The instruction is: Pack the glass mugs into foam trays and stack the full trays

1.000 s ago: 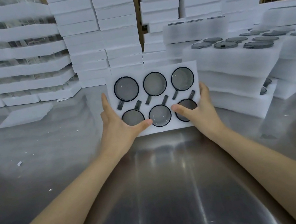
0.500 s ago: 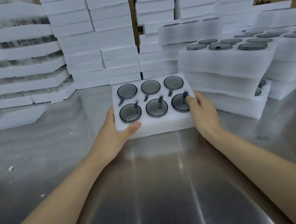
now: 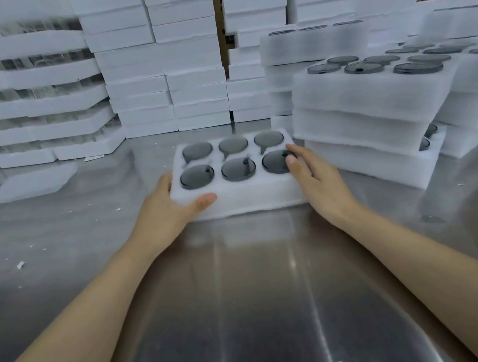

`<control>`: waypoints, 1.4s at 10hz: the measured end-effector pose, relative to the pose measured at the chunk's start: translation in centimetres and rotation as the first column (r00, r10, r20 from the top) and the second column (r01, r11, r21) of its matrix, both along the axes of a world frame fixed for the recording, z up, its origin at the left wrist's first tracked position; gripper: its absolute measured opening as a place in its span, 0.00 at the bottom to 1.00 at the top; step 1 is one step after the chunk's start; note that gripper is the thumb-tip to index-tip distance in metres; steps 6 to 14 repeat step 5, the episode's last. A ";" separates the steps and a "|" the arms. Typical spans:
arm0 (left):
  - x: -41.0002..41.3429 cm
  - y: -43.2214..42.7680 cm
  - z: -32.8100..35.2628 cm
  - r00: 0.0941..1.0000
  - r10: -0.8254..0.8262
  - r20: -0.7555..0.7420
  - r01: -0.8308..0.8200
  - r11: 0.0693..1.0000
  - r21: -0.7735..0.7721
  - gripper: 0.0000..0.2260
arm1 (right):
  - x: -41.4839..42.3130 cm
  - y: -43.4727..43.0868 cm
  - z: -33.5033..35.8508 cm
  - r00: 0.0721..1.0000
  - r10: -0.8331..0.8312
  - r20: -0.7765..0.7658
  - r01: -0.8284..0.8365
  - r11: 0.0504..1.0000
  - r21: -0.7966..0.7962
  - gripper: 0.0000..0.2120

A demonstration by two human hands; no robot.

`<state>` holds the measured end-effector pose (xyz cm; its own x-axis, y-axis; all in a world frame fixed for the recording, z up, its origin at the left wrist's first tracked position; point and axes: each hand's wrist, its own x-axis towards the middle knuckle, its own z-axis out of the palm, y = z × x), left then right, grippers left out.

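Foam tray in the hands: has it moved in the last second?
Yes. The foam tray, tilted up facing the camera before, now lies flat on the steel table, beside the stack of trays on its right.

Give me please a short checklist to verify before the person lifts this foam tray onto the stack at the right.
1. All six pockets of the foam tray hold a glass mug: ok.
2. Left hand holds the tray's left edge: ok.
3. Right hand holds the tray's right edge: not ok, its fingers lie on top, over the near right mug.
4. Tray sits flat on the metal table: ok.
5. Top of the stack is free: not ok, mugs show there uncovered.
6. Mugs fully seated: cannot tell.
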<state>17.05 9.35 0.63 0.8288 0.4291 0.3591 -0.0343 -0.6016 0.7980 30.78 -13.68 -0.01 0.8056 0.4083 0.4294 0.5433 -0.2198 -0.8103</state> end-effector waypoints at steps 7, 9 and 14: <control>-1.2 -2.9 -1.0 0.922 0.339 -0.188 -0.247 0.888 0.387 0.44 | -2.8 -0.9 1.0 0.962 -0.215 -0.168 0.233 0.968 0.091 0.19; -1.2 -2.9 -1.0 0.922 0.339 -0.188 -0.247 0.888 0.387 0.44 | -2.8 -0.9 1.0 0.962 -0.215 -0.168 0.233 0.968 0.091 0.19; -1.2 -2.9 -1.0 0.922 0.339 -0.188 -0.247 0.888 0.387 0.44 | -2.8 -0.9 1.0 0.962 -0.215 -0.168 0.233 0.968 0.091 0.19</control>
